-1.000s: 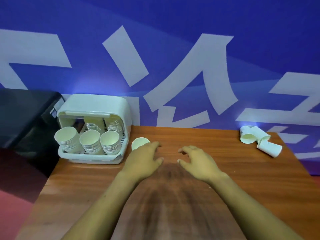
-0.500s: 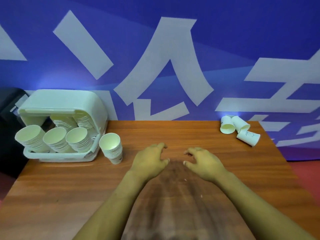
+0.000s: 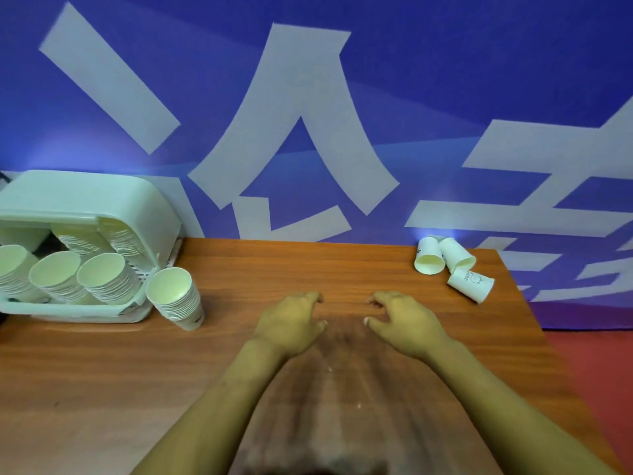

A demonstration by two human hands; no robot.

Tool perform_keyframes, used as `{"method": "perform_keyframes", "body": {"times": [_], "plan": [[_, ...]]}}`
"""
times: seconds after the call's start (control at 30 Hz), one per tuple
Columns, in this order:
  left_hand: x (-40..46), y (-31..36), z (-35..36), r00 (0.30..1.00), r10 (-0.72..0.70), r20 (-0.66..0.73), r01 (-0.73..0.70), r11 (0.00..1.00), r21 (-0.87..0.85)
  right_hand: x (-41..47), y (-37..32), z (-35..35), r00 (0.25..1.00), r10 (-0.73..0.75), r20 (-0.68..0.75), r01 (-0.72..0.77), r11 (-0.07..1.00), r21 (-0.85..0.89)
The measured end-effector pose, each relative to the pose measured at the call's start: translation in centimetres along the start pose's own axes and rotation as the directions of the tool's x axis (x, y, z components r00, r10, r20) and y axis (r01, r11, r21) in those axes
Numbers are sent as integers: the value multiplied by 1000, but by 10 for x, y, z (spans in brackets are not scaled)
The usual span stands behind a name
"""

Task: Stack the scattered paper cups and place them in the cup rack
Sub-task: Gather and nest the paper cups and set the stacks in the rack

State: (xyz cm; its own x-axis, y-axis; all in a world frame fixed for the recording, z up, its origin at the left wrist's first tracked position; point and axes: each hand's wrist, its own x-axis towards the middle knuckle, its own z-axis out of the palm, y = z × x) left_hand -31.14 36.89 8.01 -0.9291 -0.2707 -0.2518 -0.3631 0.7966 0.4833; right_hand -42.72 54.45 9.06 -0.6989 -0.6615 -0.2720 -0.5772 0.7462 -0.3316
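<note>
A blue wall [image 3: 445, 80] with large pale strokes fills the upper half of the view, and below it a wooden bench [image 3: 102, 389] spans the frame, with a strip of red floor [image 3: 596, 371] showing past its right edge. At the bench's far left corner sits the cup rack [image 3: 85, 200], a pale plastic box with its front open, holding several stacks of paper cups tilted with their mouths toward the camera. Just beside the rack's right front corner, apart from both hands, a loose cup stack [image 3: 178, 303] leans on the bench, mouth up and toward the viewer. Two bare forearms reach in from the bottom edge to the middle of the bench. The left hand [image 3: 291, 323] and the right hand [image 3: 404, 323] rest palm down near each other, fingers loosely curled, each grip released and holding nothing. Three scattered paper cups [image 3: 452, 265] lie on their sides at the far right corner, close together: two side by side with mouths toward the camera, a third with printing on it just in front of them. They lie well apart from the right hand, beyond it and to its right, and farther still from the left hand.
</note>
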Motion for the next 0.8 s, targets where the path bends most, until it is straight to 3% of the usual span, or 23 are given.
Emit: {"method": "perform_keyframes", "body": {"times": [0.2,0.43,0.8], "plan": [[29,63,38,998,-23,64,22,1000,18,5,64,-30,1000,-28,-11,28,999,22],[87,143,74,999,-49,-4,48,995,-87,15,172,-51,999,26,-33,-25,999,34],[204,194,119,979,-176,102,190,969,-155,59,287,-51,993,115,-30,-113,992,58]]}}
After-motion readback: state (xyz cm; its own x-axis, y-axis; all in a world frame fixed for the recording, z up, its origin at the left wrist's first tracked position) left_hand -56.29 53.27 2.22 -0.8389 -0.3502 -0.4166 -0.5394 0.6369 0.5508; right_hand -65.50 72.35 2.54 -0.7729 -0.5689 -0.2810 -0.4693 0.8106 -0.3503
